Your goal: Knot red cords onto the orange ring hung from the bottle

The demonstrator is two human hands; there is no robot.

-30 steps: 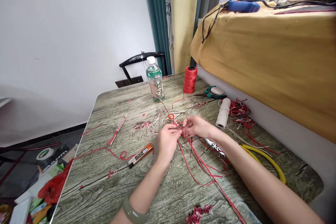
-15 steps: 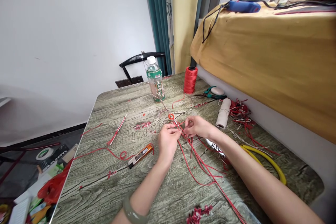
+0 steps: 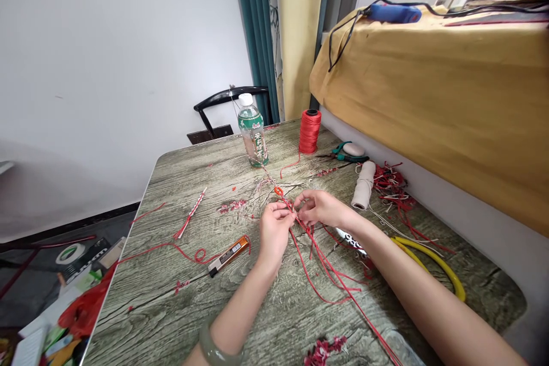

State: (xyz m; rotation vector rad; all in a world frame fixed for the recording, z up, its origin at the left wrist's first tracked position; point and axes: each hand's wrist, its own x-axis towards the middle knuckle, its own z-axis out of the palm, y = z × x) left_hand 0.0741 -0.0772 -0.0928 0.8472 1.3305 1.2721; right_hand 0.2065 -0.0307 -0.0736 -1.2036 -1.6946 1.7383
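Note:
My left hand (image 3: 277, 227) pinches a braided red and white cord (image 3: 285, 198) above the middle of the table. On its right side my right hand (image 3: 316, 208) has its fingers closed on the red strands, close to the left fingertips. At the cord's far end is an orange-red ring (image 3: 278, 190), tied by a thin line toward a plastic drink bottle (image 3: 254, 132) with a green label and white cap. Loose red cords (image 3: 326, 263) trail from my hands toward the table's near edge. The exact knot between my fingertips is hidden.
Behind stand a red thread spool (image 3: 309, 131) and green-handled pliers (image 3: 344, 152). A white cord roll (image 3: 363, 185), tangled red scraps (image 3: 388, 183) and a yellow hoop (image 3: 446, 269) lie right. An orange utility knife (image 3: 229, 255) and a short braided piece (image 3: 191, 214) lie left.
My right hand's fingers have shifted slightly left, closer to my left hand and the cord. My left hand stays at the same spot on the braid.

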